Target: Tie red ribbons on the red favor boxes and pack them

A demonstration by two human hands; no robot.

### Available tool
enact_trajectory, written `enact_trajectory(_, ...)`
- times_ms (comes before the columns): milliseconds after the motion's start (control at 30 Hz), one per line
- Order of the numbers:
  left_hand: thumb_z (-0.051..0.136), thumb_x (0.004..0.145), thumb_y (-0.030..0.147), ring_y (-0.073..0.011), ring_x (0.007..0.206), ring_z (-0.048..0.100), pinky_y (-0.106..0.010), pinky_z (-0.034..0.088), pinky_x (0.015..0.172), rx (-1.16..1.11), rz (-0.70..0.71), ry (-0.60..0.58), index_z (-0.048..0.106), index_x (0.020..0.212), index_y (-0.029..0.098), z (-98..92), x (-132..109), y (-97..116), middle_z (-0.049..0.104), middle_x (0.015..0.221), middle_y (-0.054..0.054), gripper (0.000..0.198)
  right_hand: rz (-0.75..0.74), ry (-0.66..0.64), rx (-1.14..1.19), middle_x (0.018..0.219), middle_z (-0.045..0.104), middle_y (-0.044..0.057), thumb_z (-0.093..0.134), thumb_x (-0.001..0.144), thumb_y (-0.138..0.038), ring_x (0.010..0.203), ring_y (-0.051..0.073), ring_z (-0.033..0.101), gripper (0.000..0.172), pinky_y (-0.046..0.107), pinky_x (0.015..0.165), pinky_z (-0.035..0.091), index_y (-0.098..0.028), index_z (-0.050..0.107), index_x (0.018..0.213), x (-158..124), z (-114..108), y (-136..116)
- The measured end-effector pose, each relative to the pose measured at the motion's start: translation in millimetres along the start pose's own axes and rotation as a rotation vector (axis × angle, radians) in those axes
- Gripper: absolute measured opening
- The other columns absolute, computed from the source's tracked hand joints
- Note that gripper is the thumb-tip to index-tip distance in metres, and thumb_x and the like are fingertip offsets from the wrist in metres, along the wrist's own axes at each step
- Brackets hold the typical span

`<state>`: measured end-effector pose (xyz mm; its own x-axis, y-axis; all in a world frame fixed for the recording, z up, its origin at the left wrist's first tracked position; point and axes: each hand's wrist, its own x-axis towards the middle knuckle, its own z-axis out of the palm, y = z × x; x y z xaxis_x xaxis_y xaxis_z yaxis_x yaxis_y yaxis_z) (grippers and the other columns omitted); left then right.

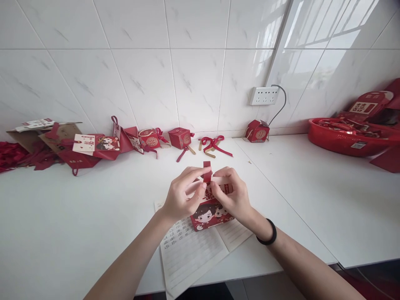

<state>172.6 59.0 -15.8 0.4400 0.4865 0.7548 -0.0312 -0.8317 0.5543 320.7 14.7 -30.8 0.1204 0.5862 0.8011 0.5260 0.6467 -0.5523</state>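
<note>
In the head view a red gift box with cartoon faces and a white upper panel stands on an open notebook. A short red ribbon strip sticks up at its top. My left hand is closed, pinching this ribbon between index finger and thumb at the box's upper left. From the upper right, my right hand closes thumb and fingers on the top edge of the box beside the ribbon. My fingers partly hide the box's top.
Finished-looking red boxes and loose ribbons lie along the tiled wall. Flat boxes and ribbons pile up at left. A red basin of wrapped items stands at right. A power strip hangs on the wall.
</note>
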Motion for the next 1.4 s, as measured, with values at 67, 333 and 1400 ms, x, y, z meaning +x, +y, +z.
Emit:
enact_trajectory(67,0.048,0.084,0.012,-0.0155,0.09,0.06,-0.023,0.057,0.065,-0.021,-0.012,0.008,0.059,0.114,0.021,0.8,-0.1,-0.4,0.06,0.101,-0.007,0.033,0.033,-0.013,0.028,0.077,0.059,0.0,0.053,0.084,-0.023,0.065,0.012,0.057,0.004,0.022,0.055,0.046,-0.021,0.049,0.084,0.6,-1.4,-0.8)
enact_trajectory(333,0.048,0.084,0.014,-0.0158,0.09,0.06,-0.026,0.059,0.068,-0.093,-0.051,0.004,0.059,0.113,0.02,3.1,0.0,-1.6,0.06,0.101,-0.007,0.032,0.245,-0.07,0.191,0.066,0.057,-0.002,0.058,0.08,-0.028,0.052,0.01,0.049,0.011,0.02,0.045,0.039,-0.02,0.051,0.08,3.5,-5.0,-2.4)
enact_trajectory(1400,0.051,0.08,0.014,-0.0144,0.084,0.061,-0.026,0.058,0.07,-0.085,-0.106,0.011,0.06,0.104,0.018,3.0,0.8,-1.5,0.061,0.092,-0.004,0.026,0.375,-0.136,0.316,0.054,0.049,-0.005,0.062,0.08,-0.034,0.043,0.007,0.039,0.021,0.019,0.04,0.031,-0.019,0.047,0.077,5.7,-8.0,-5.5)
